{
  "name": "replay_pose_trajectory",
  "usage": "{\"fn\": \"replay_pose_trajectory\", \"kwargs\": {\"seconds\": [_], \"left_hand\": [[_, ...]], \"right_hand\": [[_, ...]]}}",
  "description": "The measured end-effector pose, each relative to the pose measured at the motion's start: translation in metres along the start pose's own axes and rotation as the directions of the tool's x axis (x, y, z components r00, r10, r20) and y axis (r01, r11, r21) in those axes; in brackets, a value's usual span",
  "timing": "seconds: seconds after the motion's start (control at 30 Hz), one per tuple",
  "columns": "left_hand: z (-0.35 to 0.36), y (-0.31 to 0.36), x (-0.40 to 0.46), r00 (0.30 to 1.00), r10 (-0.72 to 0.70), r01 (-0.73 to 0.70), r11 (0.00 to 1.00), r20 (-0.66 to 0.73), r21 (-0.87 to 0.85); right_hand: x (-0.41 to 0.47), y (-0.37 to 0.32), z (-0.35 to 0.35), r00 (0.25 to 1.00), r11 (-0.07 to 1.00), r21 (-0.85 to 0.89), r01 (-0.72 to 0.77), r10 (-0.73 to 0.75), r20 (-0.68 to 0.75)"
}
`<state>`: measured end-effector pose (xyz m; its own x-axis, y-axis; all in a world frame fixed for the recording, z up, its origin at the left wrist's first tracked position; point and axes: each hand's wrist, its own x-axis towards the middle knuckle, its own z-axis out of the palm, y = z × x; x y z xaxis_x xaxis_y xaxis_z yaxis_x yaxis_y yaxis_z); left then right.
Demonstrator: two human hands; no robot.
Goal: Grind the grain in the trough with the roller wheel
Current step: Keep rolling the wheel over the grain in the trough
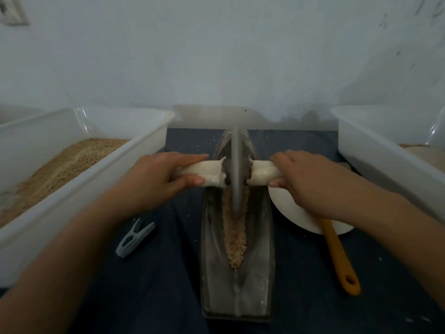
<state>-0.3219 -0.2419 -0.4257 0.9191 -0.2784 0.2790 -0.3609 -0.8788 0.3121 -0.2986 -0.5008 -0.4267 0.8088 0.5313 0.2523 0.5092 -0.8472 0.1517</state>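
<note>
Head view, roller wheel [235, 172]: we see a grey disc standing upright on edge in the groove of the trough [257, 273], toward its far half; white cloth-wrapped handles jut from both sides of the hub.
Trough: grey, boat-shaped, long axis running away from us, lying on a dark blue cloth [149, 285].
Grain [234, 235]: tan, coarse, a narrow strip in the groove from under the wheel down to a point near us.
Left hand [154, 175]: we note fingers curled over the left handle [207, 173], thumb beneath; clenched on it.
Right hand [310, 179]: wrapped round the right handle [263, 173] likewise.
Left tub [79, 196]: white plastic, holding a sloped heap of tan grain-like material [60, 169].
Right tub [375, 145]: white plastic; we cannot tell its contents.
White plate [296, 213]: just right of the trough, partly under the right hand; a yellow-handled utensil [339, 259] lies across it.
Grey clothespin [134, 238]: on the cloth, left of the trough.
</note>
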Motion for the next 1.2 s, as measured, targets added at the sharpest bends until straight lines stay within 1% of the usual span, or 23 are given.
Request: {"fn": "replay_pose_trajectory", "kwargs": {"seconds": [0.03, 0.07, 0.1, 0.17, 0.2, 0.27, 0.3, 0.37, 0.4, 0.47, 0.5, 0.57, 0.6, 0.67, 0.73, 0.77, 0.83, 0.9, 0.97, 1.03, 1.1, 1.17, 1.2], "left_hand": [[0.006, 0.0, 0.002, 0.996, 0.019, -0.013, 0.998, -0.082, 0.066], [0.011, 0.0, 0.003, 0.989, 0.042, -0.026, 0.993, -0.142, 0.112], [0.013, 0.0, 0.003, 0.983, 0.06, -0.037, 0.99, -0.176, 0.135], [0.01, -0.001, 0.004, 0.984, 0.073, -0.055, 0.992, -0.161, 0.113], [0.006, 0.0, 0.003, 0.992, 0.063, -0.056, 0.996, -0.113, 0.069], [-0.006, 0.0, -0.001, 0.999, 0.029, -0.027, 0.998, 0.034, -0.059], [-0.013, -0.001, -0.004, 0.992, 0.023, -0.008, 0.993, 0.122, -0.118], [-0.023, -0.002, -0.01, 0.955, 0.044, 0.014, 0.981, 0.293, -0.192], [-0.027, -0.003, -0.012, 0.935, 0.066, 0.013, 0.976, 0.348, -0.219], [-0.031, -0.003, -0.014, 0.92, 0.107, -0.006, 0.966, 0.378, -0.258], [-0.03, -0.003, -0.013, 0.924, 0.111, -0.016, 0.967, 0.366, -0.253], [-0.025, -0.003, -0.01, 0.952, 0.084, -0.024, 0.979, 0.296, -0.201], [-0.02, -0.003, -0.007, 0.971, 0.061, -0.022, 0.985, 0.233, -0.17], [-0.008, -0.002, -0.003, 0.998, 0.026, -0.021, 0.996, 0.061, -0.091], [0.006, -0.002, 0.001, 0.992, 0.057, -0.05, 0.996, -0.11, 0.068], [0.011, -0.003, 0.003, 0.981, 0.088, -0.063, 0.988, -0.173, 0.144], [0.014, -0.004, 0.005, 0.968, 0.122, -0.081, 0.979, -0.217, 0.189], [0.008, -0.002, 0.005, 0.98, 0.116, -0.097, 0.988, -0.163, 0.123], [-0.003, 0.0, -0.001, 0.996, 0.082, -0.082, 0.997, -0.02, 0.009], [-0.016, 0.001, -0.008, 0.987, 0.067, -0.052, 0.994, 0.149, -0.1], [-0.027, 0.001, -0.013, 0.958, 0.103, -0.057, 0.983, 0.266, -0.176], [-0.032, 0.001, -0.016, 0.943, 0.137, -0.072, 0.974, 0.303, -0.215], [-0.033, 0.001, -0.016, 0.944, 0.141, -0.076, 0.972, 0.297, -0.22]], "right_hand": [[0.003, 0.003, 0.008, 0.998, 0.999, -0.039, -0.018, 0.016, -0.057], [0.005, 0.003, 0.012, 0.996, 0.998, -0.062, -0.035, 0.03, -0.081], [0.005, 0.003, 0.014, 0.994, 0.997, -0.068, -0.044, 0.037, -0.098], [0.003, 0.002, 0.013, 0.996, 0.998, -0.061, -0.03, 0.025, -0.086], [0.001, 0.002, 0.01, 0.998, 0.999, -0.05, -0.001, -0.002, -0.062], [-0.005, -0.001, -0.001, 0.998, 0.998, 0.009, 0.059, -0.059, 0.024], [-0.009, -0.003, -0.01, 0.993, 0.996, 0.053, 0.071, -0.076, 0.096], [-0.019, -0.005, -0.028, 0.967, 0.987, 0.145, 0.067, -0.1, 0.233], [-0.024, -0.005, -0.034, 0.956, 0.981, 0.181, 0.072, -0.12, 0.268], [-0.028, -0.004, -0.041, 0.94, 0.975, 0.209, 0.071, -0.135, 0.313], [-0.028, -0.004, -0.041, 0.941, 0.977, 0.202, 0.065, -0.127, 0.315], [-0.02, -0.004, -0.032, 0.962, 0.984, 0.173, 0.032, -0.077, 0.263], [-0.015, -0.003, -0.024, 0.976, 0.988, 0.154, 0.016, -0.049, 0.211], [-0.004, -0.001, -0.004, 0.999, 0.999, 0.053, 0.013, -0.015, 0.039], [0.004, 0.001, 0.013, 0.994, 0.998, -0.063, -0.026, 0.019, -0.109], [0.005, 0.002, 0.017, 0.99, 0.995, -0.086, -0.052, 0.04, -0.136], [0.006, 0.002, 0.019, 0.99, 0.995, -0.085, -0.058, 0.047, -0.133], [0.003, 0.002, 0.014, 0.996, 0.997, -0.068, -0.025, 0.019, -0.091], [-0.004, -0.001, 0.003, 0.999, 0.998, -0.056, 0.033, -0.035, -0.03], [-0.013, -0.005, -0.012, 0.992, 0.995, -0.017, 0.099, -0.097, 0.083], [-0.023, -0.01, -0.031, 0.968, 0.992, 0.055, 0.115, -0.124, 0.22], [-0.03, -0.011, -0.044, 0.939, 0.99, 0.098, 0.097, -0.124, 0.322], [-0.032, -0.012, -0.046, 0.934, 0.99, 0.114, 0.084, -0.118, 0.338]]}}
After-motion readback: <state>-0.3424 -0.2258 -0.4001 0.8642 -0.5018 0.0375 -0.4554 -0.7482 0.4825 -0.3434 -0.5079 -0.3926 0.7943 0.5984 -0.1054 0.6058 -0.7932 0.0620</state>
